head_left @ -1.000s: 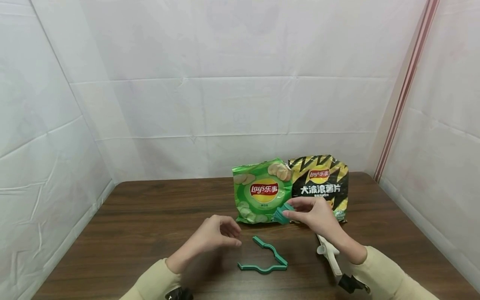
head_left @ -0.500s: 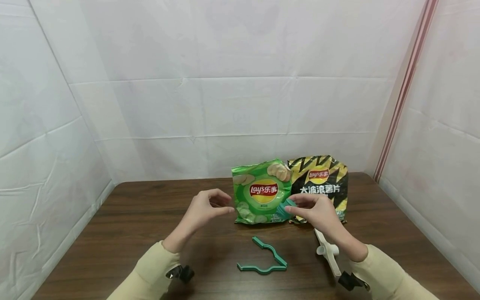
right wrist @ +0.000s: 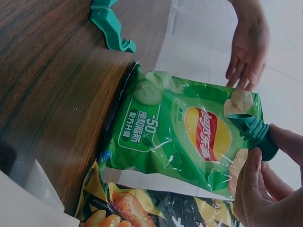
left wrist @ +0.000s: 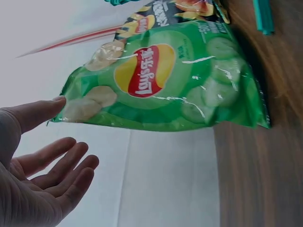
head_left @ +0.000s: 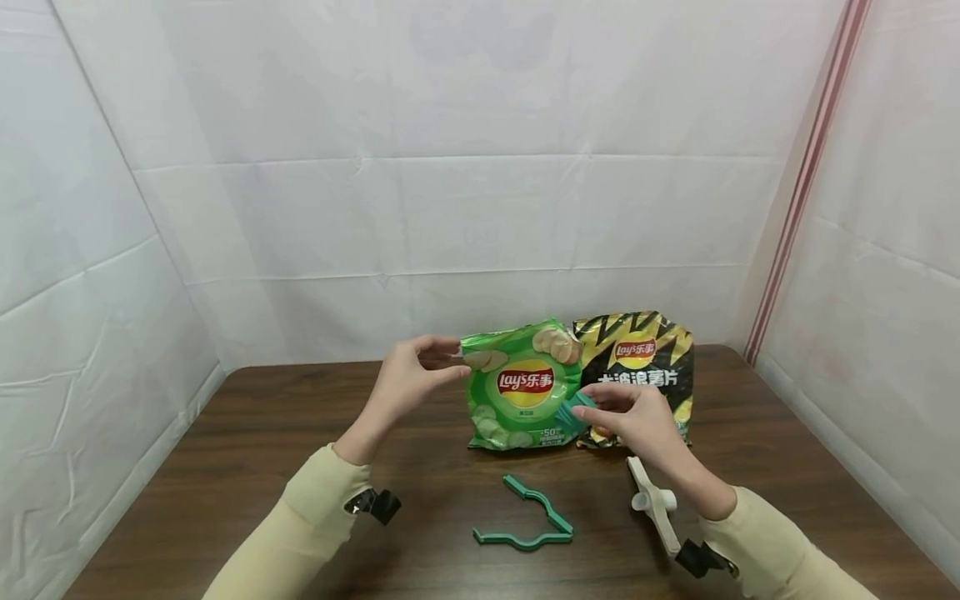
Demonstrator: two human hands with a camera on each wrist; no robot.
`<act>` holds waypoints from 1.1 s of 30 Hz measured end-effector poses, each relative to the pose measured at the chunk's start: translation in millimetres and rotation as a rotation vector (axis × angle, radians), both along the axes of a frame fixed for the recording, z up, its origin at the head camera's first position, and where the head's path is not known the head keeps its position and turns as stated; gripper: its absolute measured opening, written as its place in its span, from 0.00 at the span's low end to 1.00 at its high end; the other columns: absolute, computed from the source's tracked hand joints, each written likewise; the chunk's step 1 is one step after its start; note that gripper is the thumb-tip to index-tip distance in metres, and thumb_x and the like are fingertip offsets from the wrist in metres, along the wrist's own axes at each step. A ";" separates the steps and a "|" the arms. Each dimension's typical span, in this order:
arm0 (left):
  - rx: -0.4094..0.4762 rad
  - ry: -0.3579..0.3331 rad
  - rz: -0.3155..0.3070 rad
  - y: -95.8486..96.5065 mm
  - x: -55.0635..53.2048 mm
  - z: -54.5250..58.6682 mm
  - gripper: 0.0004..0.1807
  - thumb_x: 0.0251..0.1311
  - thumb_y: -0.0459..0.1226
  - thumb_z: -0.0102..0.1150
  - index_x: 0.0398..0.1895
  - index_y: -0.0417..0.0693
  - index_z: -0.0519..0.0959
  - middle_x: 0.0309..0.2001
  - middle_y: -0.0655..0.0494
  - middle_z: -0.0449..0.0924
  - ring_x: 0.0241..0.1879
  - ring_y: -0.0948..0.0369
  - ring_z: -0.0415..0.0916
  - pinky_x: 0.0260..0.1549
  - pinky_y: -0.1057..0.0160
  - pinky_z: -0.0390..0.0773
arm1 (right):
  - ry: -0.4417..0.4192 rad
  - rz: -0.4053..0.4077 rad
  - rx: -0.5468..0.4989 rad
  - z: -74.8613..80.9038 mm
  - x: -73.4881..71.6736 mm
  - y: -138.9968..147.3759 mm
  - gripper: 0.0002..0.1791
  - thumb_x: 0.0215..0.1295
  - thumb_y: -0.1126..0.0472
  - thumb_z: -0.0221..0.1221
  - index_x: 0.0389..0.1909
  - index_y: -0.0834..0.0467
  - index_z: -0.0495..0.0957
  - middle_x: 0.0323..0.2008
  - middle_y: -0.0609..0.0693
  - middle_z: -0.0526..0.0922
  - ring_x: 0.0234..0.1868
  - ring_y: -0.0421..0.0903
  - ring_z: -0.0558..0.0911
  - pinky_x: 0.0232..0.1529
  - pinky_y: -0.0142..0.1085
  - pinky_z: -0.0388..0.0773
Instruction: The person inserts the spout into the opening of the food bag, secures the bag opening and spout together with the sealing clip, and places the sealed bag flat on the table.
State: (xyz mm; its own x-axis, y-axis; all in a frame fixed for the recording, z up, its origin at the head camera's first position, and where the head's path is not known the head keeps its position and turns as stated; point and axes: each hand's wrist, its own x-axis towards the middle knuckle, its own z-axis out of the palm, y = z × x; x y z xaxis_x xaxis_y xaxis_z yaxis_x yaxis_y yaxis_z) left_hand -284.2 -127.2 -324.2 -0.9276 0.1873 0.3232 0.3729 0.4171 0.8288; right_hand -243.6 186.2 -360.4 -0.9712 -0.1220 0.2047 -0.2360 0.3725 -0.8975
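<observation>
Spout point(right wrist: 259, 139), teal and ribbed, sits pinched between the thumb and fingers of the right hand point(head_left: 639, 419). It is in front of the lower right part of a green chip bag point(head_left: 517, 392), its slanted mouth turned toward the bag; whether the two touch, I cannot tell. The left hand point(head_left: 412, 375) is at the upper left corner of the same bag, thumb and fingers spread apart and gripping nothing. In the left wrist view the thumb tip overlaps that corner, but contact is unclear, and the other fingers are loosely bent beside the bag. The two hands are well apart, one at each side of the green bag.

The green bag stands upright on a brown wooden table point(head_left: 247, 475). A black and yellow chip bag point(head_left: 636, 352) stands just to its right, its lower part partly hidden by the right hand. Nearer the person, a green clip point(head_left: 525, 543) lies unfolded in a sharp bend. To its right, beside the right wrist, lies a white clip point(head_left: 654, 500) with a round knob. White sheeting point(head_left: 315, 208) forms the walls behind and at the sides.
</observation>
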 end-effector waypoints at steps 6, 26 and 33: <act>-0.020 0.032 0.004 13.4 -9.2 11.7 0.24 0.51 0.45 0.70 0.52 0.50 0.80 0.51 0.52 0.81 0.50 0.53 0.79 0.46 0.56 0.79 | 0.039 -0.020 0.040 1.2 -2.7 3.9 0.20 0.52 0.46 0.69 0.42 0.53 0.84 0.34 0.51 0.86 0.25 0.42 0.81 0.24 0.35 0.75; 0.021 0.081 -0.044 22.4 -15.3 8.6 0.07 0.56 0.36 0.66 0.36 0.45 0.85 0.33 0.45 0.84 0.28 0.52 0.79 0.26 0.61 0.76 | 0.106 -0.081 0.085 9.9 -12.2 13.5 0.22 0.54 0.46 0.68 0.46 0.55 0.83 0.41 0.54 0.86 0.36 0.38 0.82 0.33 0.37 0.80; 0.035 0.056 -0.071 17.8 -11.0 5.8 0.10 0.56 0.39 0.66 0.39 0.44 0.84 0.37 0.46 0.85 0.34 0.54 0.81 0.34 0.54 0.78 | 0.138 -0.122 0.088 16.2 -13.5 16.7 0.23 0.55 0.45 0.66 0.47 0.54 0.83 0.45 0.53 0.85 0.41 0.36 0.81 0.39 0.32 0.78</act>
